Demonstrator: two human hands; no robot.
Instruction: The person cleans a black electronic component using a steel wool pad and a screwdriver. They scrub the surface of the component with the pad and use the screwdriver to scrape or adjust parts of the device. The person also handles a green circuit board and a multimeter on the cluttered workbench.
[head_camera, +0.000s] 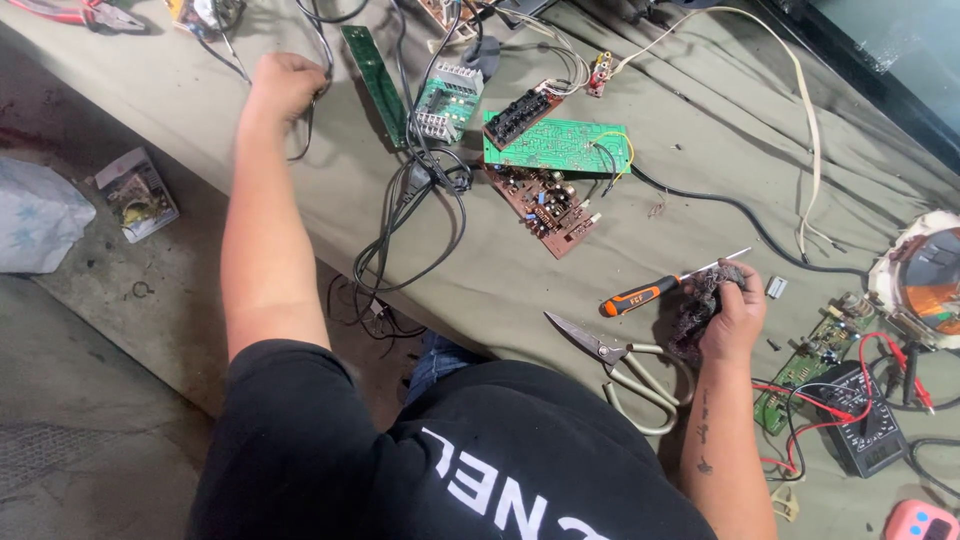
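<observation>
— Olive cloth is seen spread over the table (700, 120), with bare concrete floor to the left. What is held?

— A dark, dusty clump of parts (700, 300) is gripped in the right hand (735, 315), fingers clenched around it, just above the cloth at the near edge. The left hand (283, 85) is stretched far across the table, fingers closed on black cables (315, 95), apparently so they can be pulled clear.

— And what is laid around, largest first?

— A green circuit board (555, 145) and a brown board (545, 205) are spread flat mid-table, touching each other. Scissors (620, 365) are left open beside the right hand, and an orange-handled screwdriver (650, 290) is laid just beside the clump. A black meter (865, 430) with red leads is placed to the right.

— Is anything in the way?

— Tangled cables are draped between the two hands and over the table edge.
</observation>
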